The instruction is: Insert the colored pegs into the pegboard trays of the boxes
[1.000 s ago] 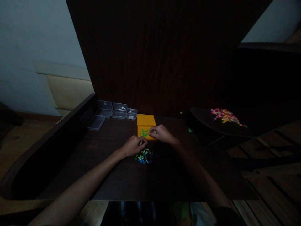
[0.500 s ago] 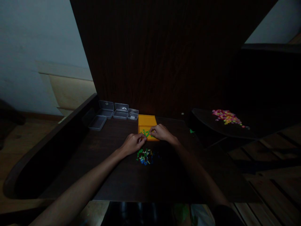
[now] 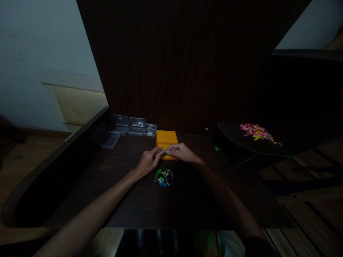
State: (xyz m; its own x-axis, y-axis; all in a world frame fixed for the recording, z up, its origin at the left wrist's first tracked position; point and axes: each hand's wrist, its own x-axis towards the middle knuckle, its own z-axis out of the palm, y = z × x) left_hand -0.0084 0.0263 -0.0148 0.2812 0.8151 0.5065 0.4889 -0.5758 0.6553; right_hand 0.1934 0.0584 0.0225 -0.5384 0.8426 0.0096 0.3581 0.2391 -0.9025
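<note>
An orange tray [image 3: 166, 137] lies flat on the dark wooden table [image 3: 128, 200], with small green pieces [image 3: 164, 150] on it. My left hand [image 3: 149, 160] and my right hand [image 3: 180, 152] meet over the tray's near edge, fingertips pinched together close to the green pieces. What each pinch holds is too small and dark to make out. Just in front of the hands lies a little pile of mixed coloured pieces [image 3: 164, 177], blue, green and white.
Three clear plastic boxes [image 3: 136, 126] with open lids stand along the back left, a fourth clear box [image 3: 109, 139] beside them. A heap of pink and yellow pieces [image 3: 255, 131] lies on a dark surface to the right. A dark wooden panel rises behind the table.
My left hand has moved up from the coloured pile to the tray's near edge and now meets my right hand, which shifted slightly left.
</note>
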